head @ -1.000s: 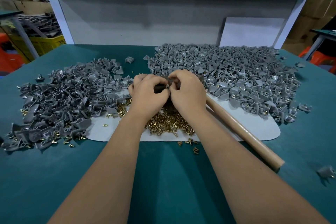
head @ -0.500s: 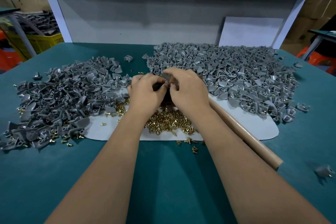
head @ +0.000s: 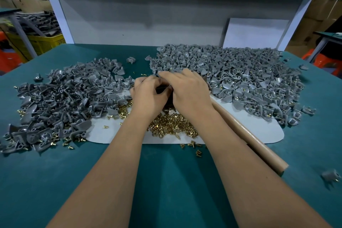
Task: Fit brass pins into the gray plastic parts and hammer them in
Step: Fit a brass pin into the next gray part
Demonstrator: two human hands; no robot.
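— What were the two hands doing, there in the middle of the desk (head: 166, 181)?

— The left hand (head: 148, 96) and right hand (head: 188, 92) met over the pale mat (head: 259, 131), fingers curled inward on something small and dark between them. Most likely a gray part taking its pin, though the knuckles hid it, and I could not say which grip held which piece.

— Why so close together, and so low?

— A fiddly fit, by my reckoning: both wrists hung just above the supply, so nothing had far to travel. The brass pins (head: 170, 126) lay in a loose heap directly beneath the wrists, a few strays spilled off the mat's near edge.

— And the gray plastic parts?

— Two piles. The left pile (head: 61, 102) sat beside the left hand, the larger right pile (head: 240, 79) just behind and beside the right one. They looked like small molded shells, curved on one face with little bosses on the other. Brass glinted here and there in the right pile, so those may have been the fitted ones.

— The hammer?

— Only a wooden handle (head: 259, 148) showed, lying untouched along the right forearm, its head hidden behind the hand. Parked for a quick reach, I would guess.
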